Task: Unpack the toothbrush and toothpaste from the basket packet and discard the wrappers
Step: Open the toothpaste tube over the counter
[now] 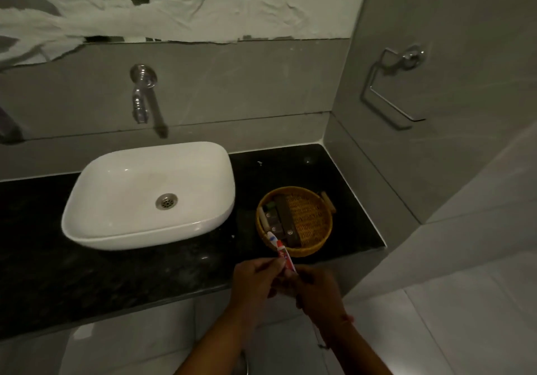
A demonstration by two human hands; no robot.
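A small red and white toothpaste tube (pixel 281 250) points up and away from me, its white cap over the near rim of the round woven basket (pixel 321 245). My left hand (pixel 255 283) and my right hand (pixel 315 287) meet around the tube's lower end at the counter's front edge, fingers closed on it. Inside the basket lie a dark brown packet (pixel 286 219), small dark sachets and a thin white stick-like item along the left wall. I cannot make out a toothbrush.
A white vessel sink (pixel 96 223) sits on the black stone counter (pixel 43 273), left of the basket, under a chrome wall spout (pixel 145 98). A chrome holder (pixel 392 90) hangs on the right wall. The counter ends just right of the basket.
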